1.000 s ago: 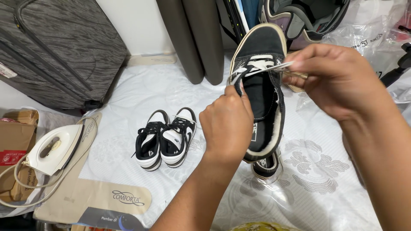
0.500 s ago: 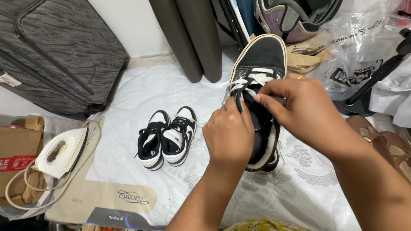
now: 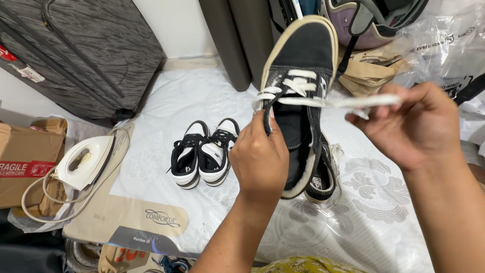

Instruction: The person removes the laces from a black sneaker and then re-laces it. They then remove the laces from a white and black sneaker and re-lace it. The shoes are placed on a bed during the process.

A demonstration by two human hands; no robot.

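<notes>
The left hand [image 3: 260, 159] grips the black shoe [image 3: 298, 96] by its side, held up over the mattress [image 3: 192, 101]. The right hand [image 3: 414, 126] pinches the white lace [image 3: 348, 102], stretched sideways. Beyond stand a small pair of sneakers [image 3: 202, 159] and a suitcase [image 3: 81, 50].

A grey suitcase [image 3: 76, 55], white iron [image 3: 83, 163] and cardboard box [image 3: 22, 164] lie left.

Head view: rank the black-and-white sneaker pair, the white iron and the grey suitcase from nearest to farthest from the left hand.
Measured from the left hand:
1. Black-and-white sneaker pair, on the mattress just to its left.
2. White iron, farther left at the mattress edge.
3. Grey suitcase, upper left against the wall.
</notes>
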